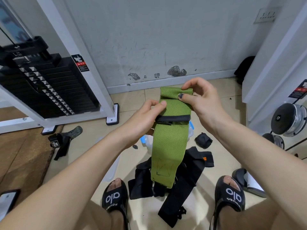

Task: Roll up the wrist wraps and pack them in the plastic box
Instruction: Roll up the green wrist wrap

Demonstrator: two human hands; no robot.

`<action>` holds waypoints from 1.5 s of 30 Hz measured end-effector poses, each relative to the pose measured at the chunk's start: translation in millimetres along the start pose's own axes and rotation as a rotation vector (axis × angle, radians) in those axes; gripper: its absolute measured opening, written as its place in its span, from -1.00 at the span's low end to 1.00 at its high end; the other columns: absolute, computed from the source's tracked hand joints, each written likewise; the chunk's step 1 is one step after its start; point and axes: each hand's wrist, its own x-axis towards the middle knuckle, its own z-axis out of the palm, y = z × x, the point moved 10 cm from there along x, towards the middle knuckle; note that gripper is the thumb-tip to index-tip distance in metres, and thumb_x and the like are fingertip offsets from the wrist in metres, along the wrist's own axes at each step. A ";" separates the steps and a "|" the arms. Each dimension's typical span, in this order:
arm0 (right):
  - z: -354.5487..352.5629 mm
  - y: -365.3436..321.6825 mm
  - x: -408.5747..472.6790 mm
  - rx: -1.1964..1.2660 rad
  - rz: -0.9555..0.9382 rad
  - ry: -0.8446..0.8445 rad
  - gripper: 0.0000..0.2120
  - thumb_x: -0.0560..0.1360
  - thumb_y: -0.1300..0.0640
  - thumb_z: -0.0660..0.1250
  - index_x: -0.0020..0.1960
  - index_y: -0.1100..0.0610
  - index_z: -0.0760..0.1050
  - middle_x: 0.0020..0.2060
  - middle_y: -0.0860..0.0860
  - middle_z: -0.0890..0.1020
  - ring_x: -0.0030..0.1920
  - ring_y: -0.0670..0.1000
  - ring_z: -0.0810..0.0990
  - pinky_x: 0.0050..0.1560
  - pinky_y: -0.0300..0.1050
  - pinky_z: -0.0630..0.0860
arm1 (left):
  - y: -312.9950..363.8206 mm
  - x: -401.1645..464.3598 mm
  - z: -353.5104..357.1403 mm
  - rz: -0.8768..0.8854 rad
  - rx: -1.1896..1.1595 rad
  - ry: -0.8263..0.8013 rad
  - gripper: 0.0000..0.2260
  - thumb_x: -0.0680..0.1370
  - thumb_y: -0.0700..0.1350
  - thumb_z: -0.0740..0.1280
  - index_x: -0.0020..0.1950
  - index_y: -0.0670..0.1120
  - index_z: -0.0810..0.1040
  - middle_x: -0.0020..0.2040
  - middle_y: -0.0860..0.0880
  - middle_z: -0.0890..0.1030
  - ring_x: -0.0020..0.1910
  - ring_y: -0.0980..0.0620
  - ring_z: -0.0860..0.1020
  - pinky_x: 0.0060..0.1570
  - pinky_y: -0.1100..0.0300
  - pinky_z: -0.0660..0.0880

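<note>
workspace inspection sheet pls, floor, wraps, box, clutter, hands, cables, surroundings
surface: beige tiled floor, brown mat at left.
job's things: green wrist wrap held up, top end folded over, rest hanging; black wraps loose on floor; rolled black wrap beside them; clear plastic box mostly hidden behind the green wrap.
clutter: black strap at mat edge, phone at lower left.
grippers: left hand pinches the wrap's left edge; right hand pinches the folded top.
cables: machine cable above the weight stack.
surroundings: weight stack, scuffed wall, dumbbells at right.
</note>
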 end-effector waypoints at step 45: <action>32.3 4.3 -14.5 0.196 0.125 -0.222 -0.85 0.57 0.38 0.38 0.09 0.20 0.54 -0.10 0.17 0.69 -0.15 0.07 0.67 -0.20 -0.13 0.61 | 39.5 5.4 -19.9 0.374 -0.052 0.033 -0.93 0.65 -0.07 0.37 0.04 -0.05 0.54 -0.19 -0.09 0.55 -0.18 -0.02 0.55 -0.19 0.06 0.50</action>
